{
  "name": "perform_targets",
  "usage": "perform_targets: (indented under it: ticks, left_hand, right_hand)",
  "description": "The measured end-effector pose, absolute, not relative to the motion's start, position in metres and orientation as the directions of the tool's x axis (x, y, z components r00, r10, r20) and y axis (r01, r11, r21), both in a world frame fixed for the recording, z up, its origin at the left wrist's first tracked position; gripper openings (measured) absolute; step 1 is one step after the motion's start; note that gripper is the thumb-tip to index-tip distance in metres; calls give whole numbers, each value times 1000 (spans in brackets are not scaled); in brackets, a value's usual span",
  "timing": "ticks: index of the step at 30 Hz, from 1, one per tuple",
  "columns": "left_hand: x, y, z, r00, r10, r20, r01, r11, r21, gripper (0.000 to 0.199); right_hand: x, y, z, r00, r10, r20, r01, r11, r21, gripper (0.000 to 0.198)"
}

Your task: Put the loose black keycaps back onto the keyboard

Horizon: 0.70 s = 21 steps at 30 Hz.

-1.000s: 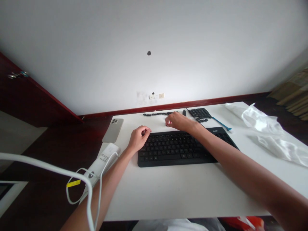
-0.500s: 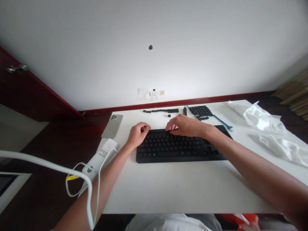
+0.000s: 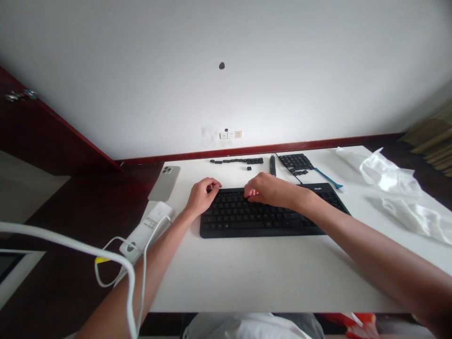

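A black keyboard (image 3: 247, 218) lies flat on the white table, its right part partly covered by my right forearm. My left hand (image 3: 201, 197) rests at its upper left corner, thumb and fingers curled together against the edge. Over the upper key rows, left of the middle, my right hand (image 3: 267, 189) is bent down with its fingers pressed together. Whatever they may pinch is hidden. Beyond it lie a single loose keycap (image 3: 249, 168), a row of keycaps (image 3: 254, 161), a dark pen-shaped tool (image 3: 272, 165) and a block of keycaps (image 3: 295, 161).
A blue brush-like tool (image 3: 328, 178) lies behind the keyboard's right end. Clear plastic wrapping (image 3: 388, 174) covers the table's right side. At the left edge are a phone (image 3: 164, 183) and a white power strip (image 3: 150, 228) with a white cable (image 3: 70, 241) looping near my left forearm.
My right wrist has dropped slightly and moved a little left, uncovering more of the keyboard's right end. The right fingers are drawn in more. My left hand stays in place.
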<state>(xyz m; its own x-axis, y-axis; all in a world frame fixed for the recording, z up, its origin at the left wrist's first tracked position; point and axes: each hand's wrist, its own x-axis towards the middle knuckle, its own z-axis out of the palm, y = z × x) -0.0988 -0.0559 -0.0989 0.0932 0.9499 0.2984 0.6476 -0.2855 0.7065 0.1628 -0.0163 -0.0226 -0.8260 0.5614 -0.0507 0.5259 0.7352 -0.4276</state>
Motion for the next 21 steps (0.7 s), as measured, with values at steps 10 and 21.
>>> perform_targets:
  ticks: [10,21]
  left_hand:
    - [-100,-55,-101,89,948,304,650,-287,704,19]
    - [-97,-55,-101,82,955,285,659,-266,703,20]
  right_hand:
    - [155,-23,-20,-786,614,-68,598,728,-336,29]
    - [146,3,-29,-702,684,-200,700,610,-371,14]
